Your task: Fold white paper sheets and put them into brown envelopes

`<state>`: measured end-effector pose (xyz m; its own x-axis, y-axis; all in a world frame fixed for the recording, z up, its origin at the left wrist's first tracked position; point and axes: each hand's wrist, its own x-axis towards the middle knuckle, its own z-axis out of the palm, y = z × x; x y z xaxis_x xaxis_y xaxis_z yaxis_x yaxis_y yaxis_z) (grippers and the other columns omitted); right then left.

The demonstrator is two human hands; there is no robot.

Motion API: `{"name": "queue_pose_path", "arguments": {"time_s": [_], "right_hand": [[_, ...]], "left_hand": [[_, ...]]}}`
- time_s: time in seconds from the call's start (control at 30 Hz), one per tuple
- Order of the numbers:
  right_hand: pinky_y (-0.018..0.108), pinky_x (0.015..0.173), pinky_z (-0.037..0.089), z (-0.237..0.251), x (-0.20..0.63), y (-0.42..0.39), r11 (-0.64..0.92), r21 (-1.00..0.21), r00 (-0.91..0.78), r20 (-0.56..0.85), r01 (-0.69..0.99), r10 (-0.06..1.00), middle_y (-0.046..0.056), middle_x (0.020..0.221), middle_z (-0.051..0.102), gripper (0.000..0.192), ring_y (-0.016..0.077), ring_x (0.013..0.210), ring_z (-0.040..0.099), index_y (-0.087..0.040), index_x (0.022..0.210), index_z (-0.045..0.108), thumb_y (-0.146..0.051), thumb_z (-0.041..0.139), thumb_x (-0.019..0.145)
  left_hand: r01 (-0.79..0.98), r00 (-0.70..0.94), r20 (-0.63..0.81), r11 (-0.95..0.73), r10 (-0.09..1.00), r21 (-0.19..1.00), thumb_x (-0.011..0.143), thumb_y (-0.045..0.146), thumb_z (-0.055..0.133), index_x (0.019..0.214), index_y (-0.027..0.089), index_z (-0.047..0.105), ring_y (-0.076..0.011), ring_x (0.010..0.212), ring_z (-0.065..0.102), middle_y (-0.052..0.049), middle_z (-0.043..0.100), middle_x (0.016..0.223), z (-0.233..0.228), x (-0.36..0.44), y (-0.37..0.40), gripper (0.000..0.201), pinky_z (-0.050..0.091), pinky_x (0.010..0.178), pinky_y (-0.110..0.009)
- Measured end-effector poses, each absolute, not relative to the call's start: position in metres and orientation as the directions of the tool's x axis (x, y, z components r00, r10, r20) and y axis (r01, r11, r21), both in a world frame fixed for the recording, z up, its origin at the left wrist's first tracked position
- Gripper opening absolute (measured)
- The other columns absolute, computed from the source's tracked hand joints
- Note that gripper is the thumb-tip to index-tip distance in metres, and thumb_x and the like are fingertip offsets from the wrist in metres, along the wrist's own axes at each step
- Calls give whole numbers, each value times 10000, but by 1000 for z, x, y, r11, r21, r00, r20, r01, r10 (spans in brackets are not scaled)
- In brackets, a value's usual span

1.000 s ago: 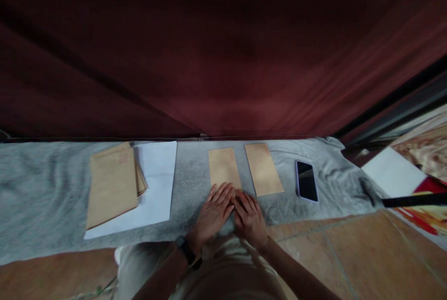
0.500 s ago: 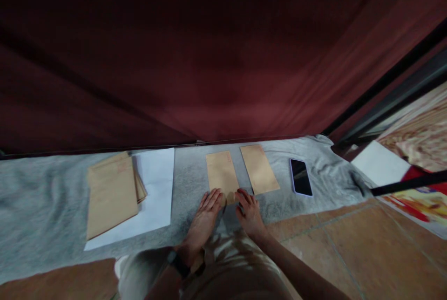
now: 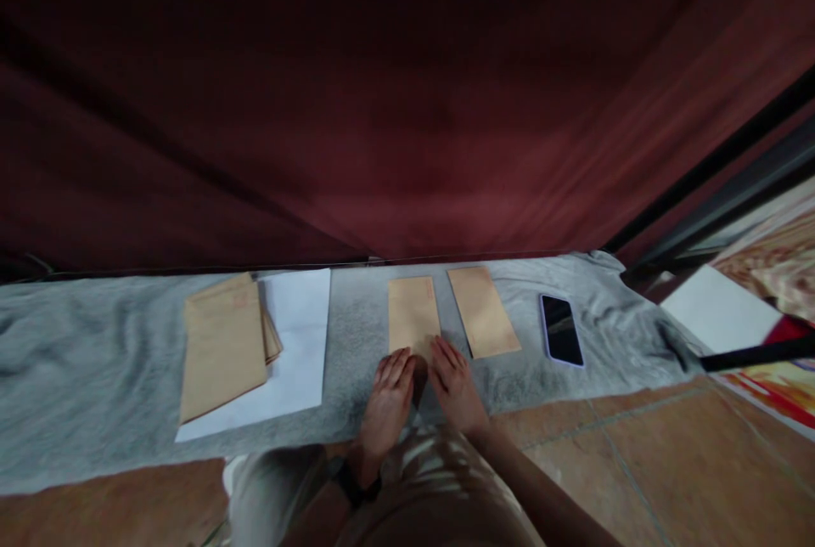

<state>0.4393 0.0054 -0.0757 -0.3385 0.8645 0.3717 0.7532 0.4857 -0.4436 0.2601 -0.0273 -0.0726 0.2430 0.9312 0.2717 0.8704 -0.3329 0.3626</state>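
Observation:
A small brown paper envelope [image 3: 413,305] lies on the grey cloth in front of me, its near end between and under my fingertips. My left hand [image 3: 388,398] rests on the near left corner with its fingers stretched out. On the right corner, my right hand [image 3: 456,386] lies with its fingers extended, pressing the paper. A dark shadow falls between the two hands. Just to the right lies a second brown envelope [image 3: 484,312], tilted and apart from my right hand.
At the left, a stack of larger brown envelopes [image 3: 222,356] overlaps a white sheet [image 3: 309,343]. A phone [image 3: 561,330] lies at the right on the grey cloth [image 3: 95,377]. Dark red fabric [image 3: 407,156] rises behind; tiled floor [image 3: 675,462] borders the cloth's near edge.
My right fingers have straightened from a bent pose and reach further onto the envelope. The envelope sits a little straighter. The whole view has shifted slightly.

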Motion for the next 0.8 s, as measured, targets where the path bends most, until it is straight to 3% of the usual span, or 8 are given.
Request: {"name": "queue_pose_path", "arguments": {"time_s": [0.2, 0.4, 0.53, 0.67, 0.8], "right_hand": [[502, 1186, 413, -69, 429, 54, 601, -349, -519, 304, 719, 799, 142, 1516, 549, 463, 244, 1459, 443, -148, 1477, 523, -173, 409, 1028], [479, 1203, 371, -74, 421, 86, 544, -275, -479, 270, 793, 835, 166, 1570, 481, 447, 271, 1483, 400, -110, 1454, 545, -178, 437, 1026], [469, 1219, 331, -71, 408, 109, 500, -243, -444, 248, 832, 861, 149, 1593, 459, 456, 266, 1487, 394, -148, 1481, 529, -236, 449, 1040], [456, 1233, 299, -67, 400, 129, 493, -213, -445, 239, 843, 863, 151, 1610, 434, 480, 262, 1499, 380, -150, 1511, 497, -272, 435, 1051], [455, 1238, 281, -66, 398, 136, 506, -205, -465, 217, 838, 858, 154, 1627, 404, 490, 253, 1512, 362, -156, 1530, 472, -296, 401, 1067]], "left_hand": [[834, 89, 271, -221, 958, 505, 1028, 223, 431, 1307, 219, 633, -231, 1373, 536, -97, 559, 1498, -63, 263, -26, 345, 495, 1137, -446], [795, 55, 305, -226, 951, 563, 1017, 196, 432, 1188, 210, 685, -242, 1313, 577, -108, 618, 1411, -65, 271, -26, 305, 504, 1121, -480], [730, 26, 302, -224, 953, 646, 1002, 179, 456, 1231, 234, 683, -252, 1352, 557, -95, 604, 1442, -65, 271, -27, 328, 475, 1153, -497], [575, -203, 206, -54, 957, 817, 966, 183, 500, 1334, 242, 641, -261, 1420, 504, -108, 516, 1537, -72, 268, -24, 399, 467, 1162, -460], [347, -360, 63, 70, 931, 935, 886, 179, 578, 1271, 224, 677, -257, 1336, 581, -111, 620, 1403, -79, 262, -11, 400, 489, 1127, -434]]}}
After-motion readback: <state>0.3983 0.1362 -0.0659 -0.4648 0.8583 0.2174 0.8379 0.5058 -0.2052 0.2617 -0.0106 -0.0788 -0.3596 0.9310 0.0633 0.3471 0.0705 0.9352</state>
